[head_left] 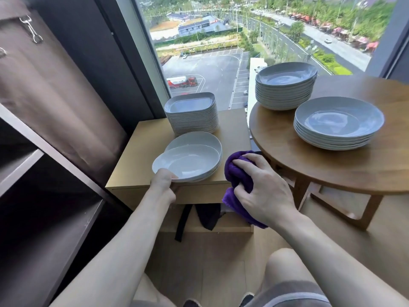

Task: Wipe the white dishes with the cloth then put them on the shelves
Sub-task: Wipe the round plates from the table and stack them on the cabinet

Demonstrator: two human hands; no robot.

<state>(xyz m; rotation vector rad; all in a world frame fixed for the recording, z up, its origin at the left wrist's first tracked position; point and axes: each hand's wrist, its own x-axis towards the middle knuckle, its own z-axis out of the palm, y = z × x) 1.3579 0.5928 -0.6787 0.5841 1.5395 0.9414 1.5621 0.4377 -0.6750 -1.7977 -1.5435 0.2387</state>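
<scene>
Plates [191, 114] sit at the desk's [137, 156] back edge, bowls [190, 160] at its front edge. Rightward, the table [332, 169] bears a tall stack [285, 91] behind a low stack [336, 125].

The dish [188, 161] you grip has a smooth, glossy white glaze with soft highlights. The stacked dishes [338, 120] show the same sheen. Your cloth [238, 171] is purple, plush and fleecy, and matt throughout. The side table [137, 160] is pale wood-look board, smooth and matt. The round table [332, 167] is warmer brown wood with visible grain and a low satin finish. The shelves [55, 218] are dark and matt. The curtain [55, 96] is brown woven fabric, and its clip [31, 29] is bright metal.
</scene>
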